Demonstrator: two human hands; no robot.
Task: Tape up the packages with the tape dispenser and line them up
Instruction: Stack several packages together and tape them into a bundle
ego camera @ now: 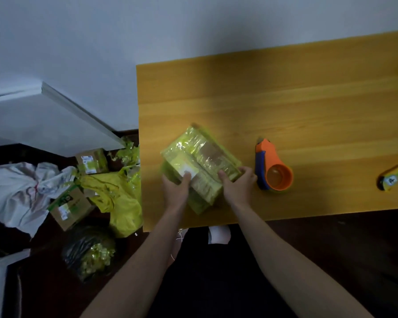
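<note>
A cardboard package [201, 161] wrapped in yellow-green tape lies blurred near the left front of the wooden table [285, 106]. My left hand [176, 191] grips its near left side, thumb on a white label. My right hand [238, 185] grips its right near corner, thumb on top. The orange and blue tape dispenser [274, 169] lies on the table just right of my right hand, held by neither hand.
A yellow-wrapped object [395, 177] lies at the table's right edge of view. On the floor left of the table are two cardboard boxes [70, 207] [92, 161], a yellow bag [122, 203], crumpled white cloth [21, 193] and a dark bag of tape scraps [90, 253].
</note>
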